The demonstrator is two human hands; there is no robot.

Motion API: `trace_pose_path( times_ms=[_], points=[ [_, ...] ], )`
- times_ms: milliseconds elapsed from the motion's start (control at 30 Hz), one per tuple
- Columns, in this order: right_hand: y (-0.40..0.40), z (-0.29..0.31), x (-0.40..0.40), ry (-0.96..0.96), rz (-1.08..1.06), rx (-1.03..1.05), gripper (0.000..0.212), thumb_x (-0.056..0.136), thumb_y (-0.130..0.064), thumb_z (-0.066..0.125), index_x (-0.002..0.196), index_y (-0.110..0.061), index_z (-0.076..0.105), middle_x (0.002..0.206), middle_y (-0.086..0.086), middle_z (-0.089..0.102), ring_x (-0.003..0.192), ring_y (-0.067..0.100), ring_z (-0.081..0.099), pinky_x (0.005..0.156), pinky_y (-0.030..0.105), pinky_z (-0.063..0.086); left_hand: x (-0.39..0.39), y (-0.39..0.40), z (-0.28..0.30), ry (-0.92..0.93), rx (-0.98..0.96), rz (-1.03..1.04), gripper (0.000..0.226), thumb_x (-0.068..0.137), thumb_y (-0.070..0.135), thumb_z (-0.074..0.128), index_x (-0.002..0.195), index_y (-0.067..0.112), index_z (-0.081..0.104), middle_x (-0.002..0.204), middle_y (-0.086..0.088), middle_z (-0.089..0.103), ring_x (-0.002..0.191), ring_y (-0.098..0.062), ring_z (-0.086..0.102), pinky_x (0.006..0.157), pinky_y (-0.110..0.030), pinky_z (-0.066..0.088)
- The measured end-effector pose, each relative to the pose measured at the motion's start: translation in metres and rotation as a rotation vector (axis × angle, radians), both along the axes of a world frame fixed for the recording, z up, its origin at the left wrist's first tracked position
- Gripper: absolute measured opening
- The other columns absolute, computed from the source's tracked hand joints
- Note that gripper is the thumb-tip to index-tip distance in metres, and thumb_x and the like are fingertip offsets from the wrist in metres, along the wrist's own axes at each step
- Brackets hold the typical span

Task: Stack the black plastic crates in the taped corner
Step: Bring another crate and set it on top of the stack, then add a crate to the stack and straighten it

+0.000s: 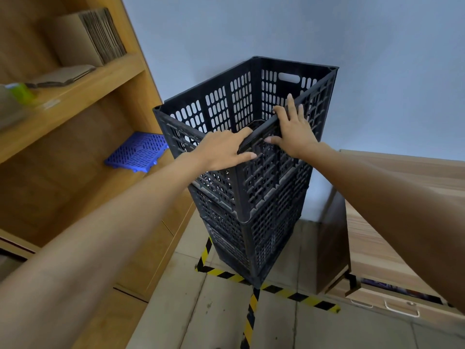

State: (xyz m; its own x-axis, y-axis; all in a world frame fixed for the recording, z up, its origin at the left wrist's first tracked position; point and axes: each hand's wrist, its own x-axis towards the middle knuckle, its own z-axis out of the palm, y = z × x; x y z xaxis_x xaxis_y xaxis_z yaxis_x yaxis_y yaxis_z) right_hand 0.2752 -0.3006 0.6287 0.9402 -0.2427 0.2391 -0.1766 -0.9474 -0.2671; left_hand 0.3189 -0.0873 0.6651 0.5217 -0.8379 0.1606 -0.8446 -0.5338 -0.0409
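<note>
Crates [251, 157]: I read black moulded plastic, matt, slotted walls, scuffed grey and dusty along the ribs. Shelving [75, 79]: wood-look laminate, warm tan, smooth with a slight sheen. On it, brown corrugated cardboard [93, 36], dull and ribbed at the edges, and a blue plastic grid panel [137, 152], semi-gloss. Desk [402, 197]: pale wood-grain laminate, metal drawer handle [401, 309]. Floor [214, 316]: grey tile, matt, smudged. Tape [251, 308]: yellow-black, worn. Wall [352, 34]: flat painted.
</note>
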Motion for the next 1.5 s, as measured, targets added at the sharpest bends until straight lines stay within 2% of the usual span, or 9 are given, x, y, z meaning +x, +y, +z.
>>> trace_pose_path(
  times_ms=[300, 500, 767, 967, 1067, 1167, 1300, 1400, 1500],
  points=[
    [-0.011, -0.001, -0.005, -0.009, 0.031, 0.084, 0.090, 0.090, -0.038, 0.064, 0.155, -0.022, 0.003, 0.160, 0.011, -0.021, 0.146, 0.039, 0.020, 0.112, 0.052, 0.033, -0.013, -0.020, -0.010, -0.129, -0.104, 0.089, 0.039, 0.100, 0.043, 0.042, 0.132, 0.020, 0.042, 0.084, -0.006, 0.066, 0.077, -0.031, 0.064, 0.064, -0.036, 0.044],
    [0.017, -0.023, -0.024, -0.162, -0.029, 0.201, 0.090, 0.096, -0.029, 0.055, 0.154, -0.022, -0.013, 0.163, 0.006, -0.014, 0.124, 0.038, 0.052, 0.073, 0.039, 0.053, -0.020, -0.017, -0.011, -0.131, -0.143, 0.071, 0.038, 0.099, 0.037, 0.045, 0.130, 0.016, 0.046, 0.086, -0.005, 0.067, 0.077, -0.030, 0.064, 0.069, -0.040, 0.052],
    [0.073, -0.082, -0.062, -0.004, -0.044, 0.096, 0.086, 0.096, -0.021, 0.050, 0.154, -0.015, -0.014, 0.164, 0.005, -0.003, 0.139, 0.032, 0.036, 0.096, 0.044, 0.048, -0.021, 0.014, -0.036, -0.123, -0.379, -0.165, 0.053, 0.094, 0.028, 0.056, 0.140, 0.006, 0.044, 0.123, -0.006, 0.060, 0.113, -0.022, 0.056, 0.102, -0.037, 0.042],
    [0.137, -0.132, -0.083, 0.134, -0.250, 0.252, 0.081, 0.098, -0.024, 0.044, 0.154, -0.014, -0.013, 0.161, 0.009, 0.019, 0.120, 0.038, 0.052, 0.074, 0.042, 0.048, -0.019, 0.053, -0.055, -0.121, -0.367, -0.334, 0.071, 0.091, 0.019, 0.056, 0.153, 0.008, 0.023, 0.158, -0.008, 0.027, 0.149, -0.023, 0.018, 0.123, -0.042, 0.013],
    [0.163, -0.176, -0.100, 0.239, -0.338, 0.354, 0.077, 0.099, -0.027, 0.042, 0.154, -0.017, -0.011, 0.160, 0.009, 0.019, 0.126, 0.040, 0.048, 0.087, 0.048, 0.049, -0.018, 0.080, -0.085, -0.075, -0.400, -0.506, 0.069, 0.090, 0.004, 0.051, 0.153, 0.006, 0.024, 0.161, -0.012, 0.019, 0.151, -0.027, 0.011, 0.121, -0.046, 0.019],
    [0.180, -0.224, -0.115, 0.398, -0.420, 0.445, 0.079, 0.098, -0.028, 0.045, 0.155, -0.017, -0.008, 0.158, 0.015, 0.024, 0.133, 0.039, 0.042, 0.102, 0.051, 0.043, -0.006, 0.114, -0.150, 0.033, -0.245, -0.672, 0.057, 0.093, 0.001, 0.048, 0.149, 0.011, 0.037, 0.154, -0.008, 0.037, 0.145, -0.023, 0.030, 0.115, -0.040, 0.034],
    [0.198, -0.286, -0.116, 0.594, -0.489, 0.565, 0.071, 0.100, -0.028, 0.043, 0.155, -0.016, 0.000, 0.148, 0.022, 0.041, 0.128, 0.039, 0.047, 0.104, 0.046, 0.041, 0.014, 0.158, -0.261, 0.334, -0.033, -0.469, 0.029, 0.101, 0.020, 0.046, 0.126, 0.020, 0.059, 0.120, 0.004, 0.063, 0.107, -0.015, 0.062, 0.076, -0.037, 0.057],
    [0.202, -0.349, -0.105, 0.616, -0.527, 0.677, 0.066, 0.099, -0.027, 0.047, 0.153, -0.013, 0.011, 0.146, 0.020, 0.045, 0.129, 0.037, 0.047, 0.105, 0.045, 0.040, 0.046, 0.179, -0.358, 0.541, 0.123, -0.133, 0.023, 0.100, 0.030, 0.049, 0.119, 0.024, 0.062, 0.112, 0.006, 0.067, 0.102, -0.017, 0.063, 0.076, -0.035, 0.052],
    [0.201, -0.415, -0.088, 0.591, -0.583, 0.812, 0.065, 0.097, -0.023, 0.052, 0.151, -0.012, 0.017, 0.143, 0.020, 0.048, 0.126, 0.038, 0.050, 0.103, 0.046, 0.042, 0.081, 0.190, -0.435, 0.770, 0.029, 0.252, 0.025, 0.095, 0.025, 0.059, 0.117, 0.014, 0.062, 0.116, -0.005, 0.069, 0.110, -0.025, 0.063, 0.087, -0.035, 0.051]
  ],
)
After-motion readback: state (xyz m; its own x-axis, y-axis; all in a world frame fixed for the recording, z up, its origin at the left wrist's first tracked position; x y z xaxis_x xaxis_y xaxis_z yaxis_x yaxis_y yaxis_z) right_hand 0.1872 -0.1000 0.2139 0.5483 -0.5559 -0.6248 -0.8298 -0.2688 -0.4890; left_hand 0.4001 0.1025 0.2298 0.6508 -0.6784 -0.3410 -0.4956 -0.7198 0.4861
